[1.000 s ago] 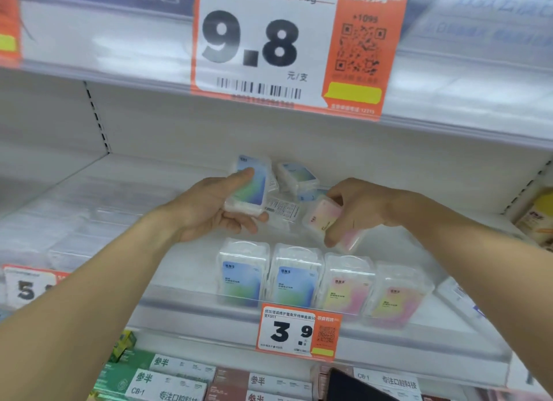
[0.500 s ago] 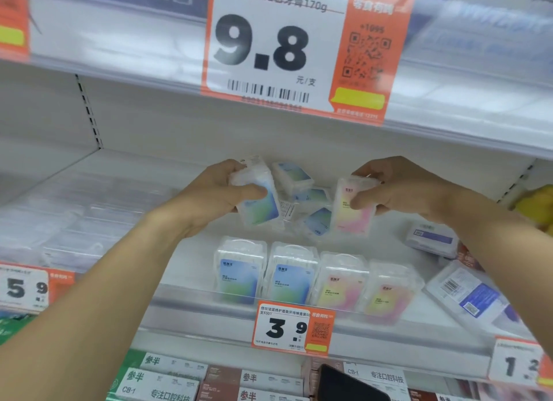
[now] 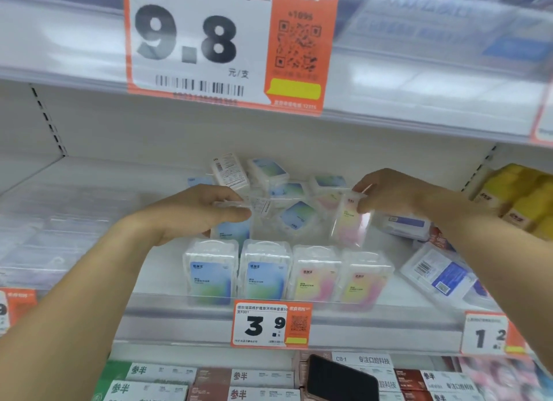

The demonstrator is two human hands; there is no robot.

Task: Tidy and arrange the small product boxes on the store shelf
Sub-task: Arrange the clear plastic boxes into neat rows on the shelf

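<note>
Small clear plastic boxes with blue-green or pink-yellow labels sit on a white shelf (image 3: 389, 303). A tidy front row stands upright: two blue boxes (image 3: 209, 272) on the left and two pink boxes (image 3: 317, 278) on the right. Behind them lies a loose heap of boxes (image 3: 269, 173). My left hand (image 3: 191, 212) grips a blue box (image 3: 232, 231) by its top, upright behind the front row. My right hand (image 3: 389, 192) holds a pink box (image 3: 351, 221) by its top edge, hanging just behind the pink row.
Flat clear packs with dark blue labels (image 3: 440, 273) lie askew at the right of the shelf. Yellow cartons (image 3: 520, 197) stand at the far right. The shelf above carries a large 9.8 price tag (image 3: 209, 41). A 3.9 tag (image 3: 269, 324) hangs on the shelf lip, with toothpaste cartons (image 3: 149, 382) below.
Both hands have lowered their boxes toward the shelf behind the front row. The pink box has turned upright, and the blue box now sits lower under my left hand.
</note>
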